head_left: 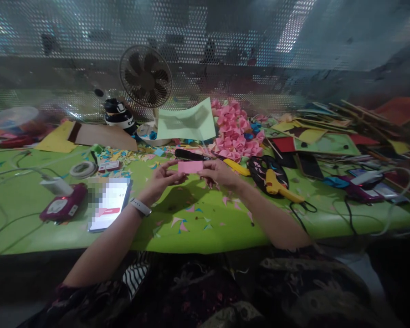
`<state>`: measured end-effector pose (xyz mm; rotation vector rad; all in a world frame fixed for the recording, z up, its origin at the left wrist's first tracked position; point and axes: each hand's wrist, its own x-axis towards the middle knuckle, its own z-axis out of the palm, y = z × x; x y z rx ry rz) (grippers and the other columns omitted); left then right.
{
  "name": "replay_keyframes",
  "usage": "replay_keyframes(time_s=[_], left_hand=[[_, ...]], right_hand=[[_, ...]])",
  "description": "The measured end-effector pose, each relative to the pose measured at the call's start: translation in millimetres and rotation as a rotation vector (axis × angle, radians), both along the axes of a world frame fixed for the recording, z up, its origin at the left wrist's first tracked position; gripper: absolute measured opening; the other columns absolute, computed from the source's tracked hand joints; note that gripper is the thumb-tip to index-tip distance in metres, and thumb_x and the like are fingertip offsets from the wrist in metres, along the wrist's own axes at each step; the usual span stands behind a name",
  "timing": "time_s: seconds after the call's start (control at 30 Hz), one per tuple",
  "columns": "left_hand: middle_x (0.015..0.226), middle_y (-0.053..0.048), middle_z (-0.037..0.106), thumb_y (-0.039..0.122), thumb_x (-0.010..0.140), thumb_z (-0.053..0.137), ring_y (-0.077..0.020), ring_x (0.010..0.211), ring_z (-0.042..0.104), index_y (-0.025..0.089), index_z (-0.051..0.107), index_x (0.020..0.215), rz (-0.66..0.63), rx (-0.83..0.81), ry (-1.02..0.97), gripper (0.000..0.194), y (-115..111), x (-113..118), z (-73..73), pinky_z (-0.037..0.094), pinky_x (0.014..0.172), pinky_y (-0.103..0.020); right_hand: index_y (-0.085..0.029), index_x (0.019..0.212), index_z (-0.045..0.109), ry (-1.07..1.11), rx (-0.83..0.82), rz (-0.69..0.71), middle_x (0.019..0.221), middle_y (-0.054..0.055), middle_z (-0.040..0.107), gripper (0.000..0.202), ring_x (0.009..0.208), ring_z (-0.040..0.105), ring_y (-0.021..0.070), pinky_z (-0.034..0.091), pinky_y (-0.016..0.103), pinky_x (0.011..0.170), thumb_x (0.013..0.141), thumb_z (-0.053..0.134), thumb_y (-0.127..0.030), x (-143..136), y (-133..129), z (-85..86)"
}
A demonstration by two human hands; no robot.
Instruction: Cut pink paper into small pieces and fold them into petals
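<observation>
Between my two hands is a small pink paper rectangle (190, 167), raised a little over the green table (208, 237). My left hand (164, 178) pinches its left edge, and my right hand (218, 173) grips the right edge. Just behind the paper lies a long black-handled tool (191, 155), partly hidden by it. A yellow-handled tool (237, 166) rests beyond my right hand. Pink, blue and white paper scraps (182, 224) are scattered below my hands. Farther back rises a heap of folded pink paper pieces (237, 127), with a pale green sheet (187, 122) beside it.
Right of my hands, a yellow glue gun (275, 184) lies on a dark holder. A lit phone (111, 205), a tape roll (84, 170) and a purple power socket (63, 204) with cables are at left. A fan (146, 77) stands behind. Stacked coloured sheets (328, 143) fill the back right.
</observation>
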<state>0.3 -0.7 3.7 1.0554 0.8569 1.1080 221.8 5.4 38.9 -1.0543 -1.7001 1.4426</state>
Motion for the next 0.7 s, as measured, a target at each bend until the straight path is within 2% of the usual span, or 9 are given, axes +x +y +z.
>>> replay_keyframes(time_s=[0.1,0.17,0.3,0.43,0.57,0.63,0.7], left_hand=[[0.084,-0.005,0.079,0.024,0.065,0.091,-0.0159,0.078,0.075,0.016,0.062,0.123,0.092,-0.022,-0.042,0.065,3,-5,1.9,0.058,0.076,-0.025],[0.089,-0.007,0.079,0.028,0.067,0.09,-0.0176,0.083,0.075,0.016,0.066,0.119,0.088,-0.045,-0.05,0.059,1,-4,2.0,0.058,0.076,-0.026],[0.096,-0.01,0.078,0.042,0.071,0.086,-0.022,0.091,0.075,0.015,0.073,0.095,-0.029,-0.065,-0.08,0.038,-5,8,-2.6,0.058,0.077,-0.031],[0.081,-0.003,0.075,0.039,0.068,0.088,-0.0179,0.081,0.072,0.015,0.072,0.076,0.024,-0.069,-0.213,0.03,-5,14,-6.0,0.057,0.088,-0.037],[0.091,-0.003,0.076,0.038,0.077,0.082,-0.0189,0.094,0.072,0.019,0.074,0.09,0.122,-0.069,-0.332,0.024,1,8,-2.9,0.054,0.095,-0.038],[0.098,-0.004,0.077,0.043,0.08,0.078,-0.0182,0.099,0.071,0.021,0.074,0.1,0.175,-0.064,-0.361,0.029,3,6,-1.9,0.053,0.095,-0.035],[0.096,-0.005,0.077,0.046,0.077,0.081,-0.0175,0.095,0.072,0.02,0.073,0.098,0.162,-0.075,-0.361,0.035,4,7,-2.4,0.055,0.091,-0.033]], right_hand=[[-0.017,0.068,0.061,0.08,0.015,-0.114,0.048,-0.005,0.057,0.024,0.037,0.047,0.0054,0.038,0.017,0.037,0.074,0.073,-0.036,3,-2,6.2],[-0.017,0.067,0.06,0.108,0.009,-0.149,0.05,-0.004,0.059,0.03,0.039,0.05,0.0061,0.04,0.017,0.038,0.072,0.077,-0.042,-1,-4,6.0],[-0.018,0.064,0.059,0.114,-0.019,-0.121,0.052,-0.003,0.061,0.043,0.042,0.055,0.0084,0.046,0.02,0.042,0.065,0.082,-0.054,-16,-9,-4.4],[-0.017,0.061,0.062,0.097,-0.009,-0.087,0.051,-0.001,0.061,0.042,0.043,0.055,0.0086,0.048,0.021,0.045,0.067,0.081,-0.055,-26,-15,-12.1],[-0.016,0.061,0.066,0.146,-0.015,-0.146,0.051,-0.001,0.06,0.037,0.043,0.053,0.0082,0.046,0.021,0.045,0.068,0.08,-0.05,-26,-18,-12.4],[-0.017,0.066,0.068,0.171,-0.015,-0.181,0.051,-0.002,0.061,0.035,0.042,0.052,0.0081,0.044,0.021,0.044,0.068,0.08,-0.049,-27,-19,-13.5],[-0.017,0.065,0.066,0.169,-0.005,-0.19,0.051,-0.002,0.06,0.035,0.042,0.052,0.0084,0.044,0.022,0.044,0.069,0.079,-0.05,-30,-19,-15.9]])
